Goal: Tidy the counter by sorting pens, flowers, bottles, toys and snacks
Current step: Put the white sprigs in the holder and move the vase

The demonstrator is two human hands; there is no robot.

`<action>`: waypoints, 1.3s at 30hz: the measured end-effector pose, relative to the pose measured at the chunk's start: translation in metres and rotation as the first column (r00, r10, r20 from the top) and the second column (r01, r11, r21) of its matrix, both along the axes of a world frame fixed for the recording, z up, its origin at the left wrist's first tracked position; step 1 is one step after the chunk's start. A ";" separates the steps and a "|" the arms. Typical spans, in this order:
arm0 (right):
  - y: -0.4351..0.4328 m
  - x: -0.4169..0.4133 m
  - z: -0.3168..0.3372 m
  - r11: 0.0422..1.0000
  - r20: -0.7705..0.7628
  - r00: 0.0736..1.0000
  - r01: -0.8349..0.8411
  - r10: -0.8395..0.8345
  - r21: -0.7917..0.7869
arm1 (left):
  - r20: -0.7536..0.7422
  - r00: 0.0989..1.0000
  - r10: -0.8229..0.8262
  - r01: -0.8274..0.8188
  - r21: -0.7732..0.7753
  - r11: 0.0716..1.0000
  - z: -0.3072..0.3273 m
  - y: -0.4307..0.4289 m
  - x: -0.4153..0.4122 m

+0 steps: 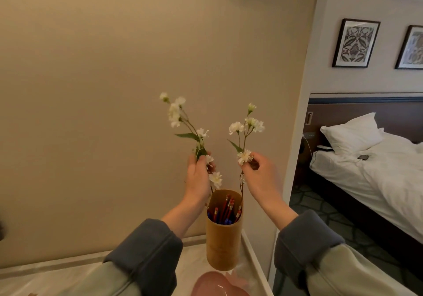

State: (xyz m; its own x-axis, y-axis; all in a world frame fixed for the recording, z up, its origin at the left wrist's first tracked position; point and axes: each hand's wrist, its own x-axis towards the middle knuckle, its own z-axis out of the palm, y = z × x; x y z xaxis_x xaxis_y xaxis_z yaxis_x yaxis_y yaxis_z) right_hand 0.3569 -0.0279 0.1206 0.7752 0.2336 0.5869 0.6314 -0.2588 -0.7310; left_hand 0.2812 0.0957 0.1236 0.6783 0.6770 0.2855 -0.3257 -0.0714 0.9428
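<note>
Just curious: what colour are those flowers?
The flowers are white with green stems, head view.

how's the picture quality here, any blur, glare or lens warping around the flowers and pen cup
Head view: warm, soft light, no hard shadows; the wide lens slants the wall corner and counter edge; the left sprig in the left hand and right sprig in the right hand look slightly soft; pens in the pen cup read red and blue; glare streaks the pink dish.

L hand [198, 178] grips L flower [175, 114], R hand [262, 179] pinches R flower [237, 127], above pen cup [223, 245].
</note>
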 end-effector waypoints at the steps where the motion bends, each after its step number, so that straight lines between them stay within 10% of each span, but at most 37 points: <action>1: 0.003 0.003 -0.003 1.000 0.003 1.000 0.002 -0.002 -0.022 | 0.007 1.000 0.002 -0.002 0.015 1.000 -0.001 0.001 0.004; 22: 0.011 0.023 -0.097 0.990 -0.322 0.942 0.051 -0.091 -0.128 | -0.365 0.931 0.009 0.061 0.179 0.982 -0.076 0.031 0.036; 39: 0.002 -0.004 -0.124 0.987 -0.559 0.819 -0.045 0.126 0.157 | -0.396 0.916 0.065 0.020 0.207 0.978 -0.099 0.040 0.004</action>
State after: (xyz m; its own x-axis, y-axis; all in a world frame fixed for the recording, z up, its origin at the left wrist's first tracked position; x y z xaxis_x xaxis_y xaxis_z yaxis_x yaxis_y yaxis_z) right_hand 0.3529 -0.0259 -0.0036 0.9601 0.2677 0.0806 0.1109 -0.1003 -0.9887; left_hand 0.2851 0.1357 0.0241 0.7495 0.6496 0.1274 0.0775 -0.2773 0.9577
